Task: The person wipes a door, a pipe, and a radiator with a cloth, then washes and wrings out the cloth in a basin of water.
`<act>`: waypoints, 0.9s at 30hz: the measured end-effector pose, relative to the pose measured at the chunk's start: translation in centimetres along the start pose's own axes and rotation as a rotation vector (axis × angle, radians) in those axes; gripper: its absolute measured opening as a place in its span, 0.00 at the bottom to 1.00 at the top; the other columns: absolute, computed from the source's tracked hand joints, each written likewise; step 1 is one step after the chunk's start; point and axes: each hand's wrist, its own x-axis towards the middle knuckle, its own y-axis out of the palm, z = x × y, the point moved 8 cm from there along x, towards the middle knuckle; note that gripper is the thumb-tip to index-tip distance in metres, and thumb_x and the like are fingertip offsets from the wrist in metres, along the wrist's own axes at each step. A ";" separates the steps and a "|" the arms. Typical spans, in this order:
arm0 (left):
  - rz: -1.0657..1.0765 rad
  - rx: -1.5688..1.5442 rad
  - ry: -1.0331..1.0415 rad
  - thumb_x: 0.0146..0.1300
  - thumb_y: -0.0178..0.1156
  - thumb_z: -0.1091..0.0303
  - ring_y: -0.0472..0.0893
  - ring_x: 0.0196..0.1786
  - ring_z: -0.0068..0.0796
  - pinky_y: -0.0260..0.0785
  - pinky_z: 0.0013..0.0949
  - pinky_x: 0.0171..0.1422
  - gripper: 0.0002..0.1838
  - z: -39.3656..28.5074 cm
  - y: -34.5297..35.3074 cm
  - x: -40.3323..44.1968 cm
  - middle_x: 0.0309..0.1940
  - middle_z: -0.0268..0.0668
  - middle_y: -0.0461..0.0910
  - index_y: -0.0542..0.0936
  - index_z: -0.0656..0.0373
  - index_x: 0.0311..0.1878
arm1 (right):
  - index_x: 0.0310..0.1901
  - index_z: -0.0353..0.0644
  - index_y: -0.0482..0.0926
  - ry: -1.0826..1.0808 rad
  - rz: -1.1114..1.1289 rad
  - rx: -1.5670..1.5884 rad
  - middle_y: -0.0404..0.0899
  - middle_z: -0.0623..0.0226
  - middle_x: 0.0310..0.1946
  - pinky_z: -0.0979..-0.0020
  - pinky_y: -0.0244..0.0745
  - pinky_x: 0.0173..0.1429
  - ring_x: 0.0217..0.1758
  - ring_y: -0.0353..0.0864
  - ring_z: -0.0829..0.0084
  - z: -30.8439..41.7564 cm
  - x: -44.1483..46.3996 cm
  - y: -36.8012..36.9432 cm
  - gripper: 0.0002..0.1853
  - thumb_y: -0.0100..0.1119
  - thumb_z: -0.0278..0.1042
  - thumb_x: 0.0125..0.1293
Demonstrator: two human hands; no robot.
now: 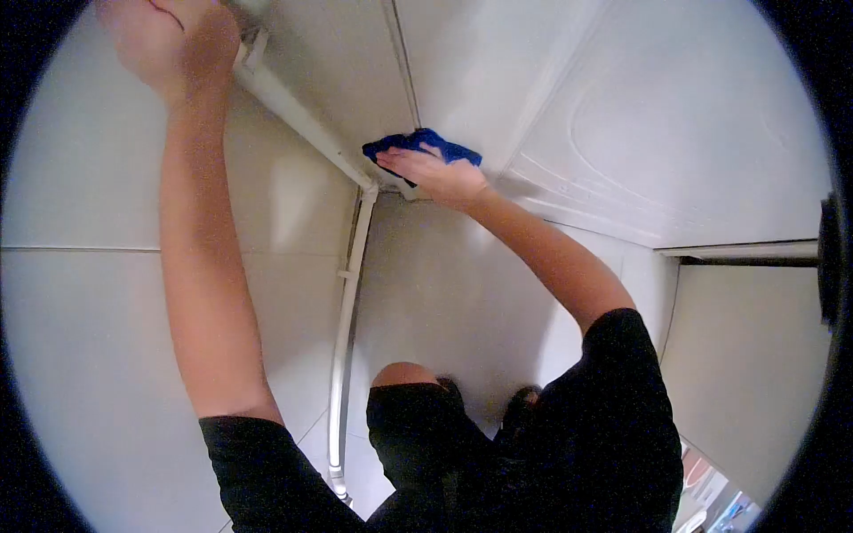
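My right hand (442, 178) presses a blue cloth (426, 138) against the white wall panel, close to the corner above the floor. Its fingers lie stretched over the cloth, which sticks out on both sides of the hand. The cloth covers the lower end of a dark vertical seam (402, 53) in the wall. At the upper left, my left hand (173, 40) is raised beside a white pipe (293, 111). The edge of the view cuts off its fingers, so their grip is hidden. A thin dark red line crosses that hand.
The pipe bends at the corner and continues as a thinner white pipe (351, 284) along the left wall's foot. Pale tiles (80, 355) cover that wall. My knee (404, 375) and feet are on the grey floor (435, 275). A pale panel (746, 355) stands at the right.
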 end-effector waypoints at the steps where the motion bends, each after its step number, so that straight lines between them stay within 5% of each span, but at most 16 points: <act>1: 0.003 0.005 -0.007 0.75 0.46 0.60 0.66 0.74 0.64 0.57 0.50 0.79 0.34 0.4 0.3 0.0 0.72 0.66 0.64 0.59 0.78 0.74 | 0.81 0.52 0.55 0.072 0.024 0.273 0.52 0.78 0.83 0.64 0.63 0.78 0.83 0.55 0.75 -1.3 0.1 0.0 0.35 0.42 0.33 0.71; 4: 0.011 0.023 -0.019 0.74 0.46 0.60 0.66 0.73 0.65 0.58 0.50 0.79 0.34 0.3 1.1 0.1 0.72 0.67 0.64 0.59 0.78 0.74 | 0.79 0.53 0.61 0.176 -0.029 0.295 0.58 0.79 0.80 0.60 0.60 0.79 0.81 0.58 0.79 -6.6 -1.7 -5.0 0.35 0.45 0.32 0.69; 6: 0.018 0.026 -0.018 0.74 0.46 0.60 0.66 0.73 0.66 0.58 0.50 0.78 0.34 -0.8 1.8 0.2 0.71 0.68 0.64 0.59 0.78 0.74 | 0.77 0.53 0.65 0.199 -0.243 -0.190 0.66 0.76 0.76 0.56 0.49 0.82 0.81 0.58 0.81 -11.3 -3.6 -11.1 0.33 0.48 0.36 0.69; 10: 0.013 0.031 -0.040 0.73 0.46 0.60 0.66 0.73 0.68 0.59 0.51 0.78 0.35 0.2 1.4 1.4 0.71 0.69 0.64 0.58 0.79 0.74 | 0.78 0.59 0.64 0.457 -0.312 -0.222 0.65 0.84 0.77 0.54 0.51 0.79 0.80 0.60 0.81 -19.0 -1.5 -24.0 0.37 0.53 0.47 0.65; 11: 0.024 0.036 -0.048 0.73 0.46 0.60 0.66 0.72 0.68 0.59 0.51 0.78 0.35 0.1 1.8 0.1 0.70 0.70 0.64 0.58 0.79 0.74 | 0.76 0.46 0.65 0.453 -0.454 -0.237 0.58 0.66 0.80 0.41 0.37 0.83 0.84 0.54 0.68 -19.8 -1.2 -25.1 0.39 0.57 0.49 0.63; 12: 0.031 0.044 -0.057 0.73 0.46 0.61 0.66 0.72 0.69 0.58 0.51 0.79 0.35 -0.2 1.9 0.0 0.70 0.71 0.64 0.58 0.80 0.74 | 0.75 0.51 0.69 0.464 -0.608 -0.248 0.60 0.72 0.80 0.36 0.37 0.81 0.83 0.55 0.73 -20.7 -1.3 -25.4 0.37 0.58 0.48 0.63; 14: 0.018 0.067 -0.023 0.74 0.45 0.60 0.65 0.72 0.70 0.57 0.52 0.79 0.35 -1.1 2.0 0.0 0.70 0.73 0.63 0.58 0.82 0.73 | 0.76 0.51 0.67 0.496 -0.545 -0.133 0.59 0.71 0.80 0.36 0.38 0.81 0.83 0.55 0.70 -20.1 -1.4 -23.3 0.37 0.58 0.48 0.64; 15: -0.001 0.084 0.020 0.74 0.45 0.58 0.65 0.72 0.70 0.56 0.52 0.80 0.36 -1.6 2.0 0.0 0.70 0.73 0.62 0.58 0.83 0.72 | 0.76 0.45 0.65 0.421 -0.392 0.078 0.58 0.67 0.80 0.44 0.40 0.83 0.84 0.54 0.67 -19.0 -1.4 -22.3 0.37 0.56 0.45 0.66; 18: 0.002 0.050 -0.024 0.75 0.46 0.53 0.59 0.76 0.71 0.49 0.56 0.82 0.40 -1.3 2.0 -0.6 0.73 0.74 0.58 0.56 0.85 0.72 | 0.79 0.60 0.61 0.363 -0.325 -0.210 0.63 0.83 0.78 0.55 0.54 0.77 0.79 0.61 0.81 -13.9 -3.0 -15.7 0.40 0.56 0.50 0.64; 20: 0.043 0.160 -0.017 0.75 0.47 0.50 0.52 0.78 0.71 0.43 0.59 0.82 0.43 -0.4 3.0 -3.0 0.75 0.73 0.52 0.52 0.86 0.73 | 0.78 0.62 0.63 0.285 -0.258 -0.099 0.59 0.84 0.80 0.55 0.45 0.81 0.80 0.59 0.84 -10.3 -4.1 -9.0 0.44 0.64 0.49 0.57; 21: 0.053 0.213 -0.012 0.75 0.48 0.48 0.49 0.79 0.72 0.40 0.61 0.83 0.45 -0.7 2.8 -4.2 0.77 0.72 0.49 0.51 0.86 0.73 | 0.80 0.61 0.60 0.279 -0.220 0.015 0.57 0.85 0.81 0.58 0.49 0.81 0.81 0.58 0.84 -8.5 -5.0 -6.1 0.44 0.61 0.44 0.59; 26: 0.199 0.009 0.182 0.71 0.53 0.42 0.39 0.82 0.70 0.30 0.67 0.81 0.50 -11.4 5.3 -14.9 0.80 0.66 0.41 0.47 0.70 0.81 | 0.82 0.61 0.51 0.251 0.060 0.447 0.50 0.85 0.83 0.67 0.61 0.80 0.82 0.55 0.83 -4.5 -10.1 4.1 0.43 0.51 0.27 0.67; 27: 0.287 -0.051 0.073 0.70 0.55 0.43 0.39 0.82 0.70 0.30 0.70 0.80 0.49 -13.5 6.1 -17.2 0.81 0.64 0.41 0.49 0.65 0.82 | 0.82 0.61 0.50 0.251 0.107 0.431 0.49 0.85 0.83 0.68 0.62 0.80 0.82 0.55 0.83 -4.2 -11.0 5.0 0.43 0.50 0.25 0.67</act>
